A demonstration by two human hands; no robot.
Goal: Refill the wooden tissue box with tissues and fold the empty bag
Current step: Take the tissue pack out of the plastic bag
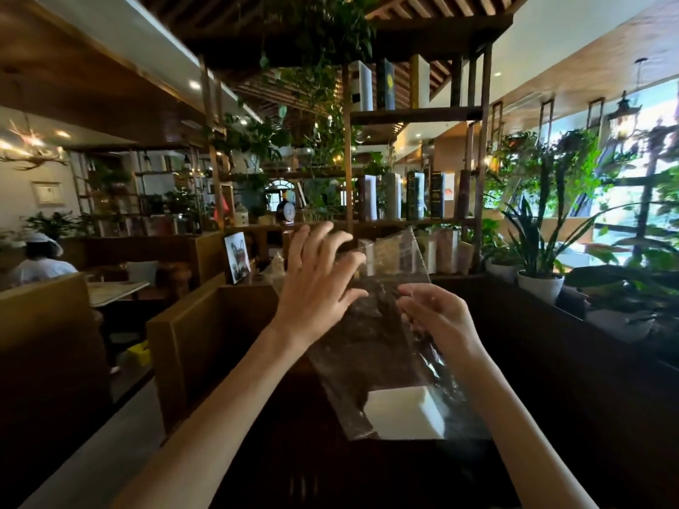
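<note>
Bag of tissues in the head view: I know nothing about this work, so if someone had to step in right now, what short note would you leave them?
Hands: the left hand is open, fingers spread, against the upper part of the bag. The right hand pinches the bag's right edge and holds it up.
Things: the bag is clear plastic and hangs tilted. The tissues, a white stack, sit inside at its lower end. The box is not in view.
Done: nothing that shows.
Left: take the tissues out, fill the box, fold the empty bag.
</note>
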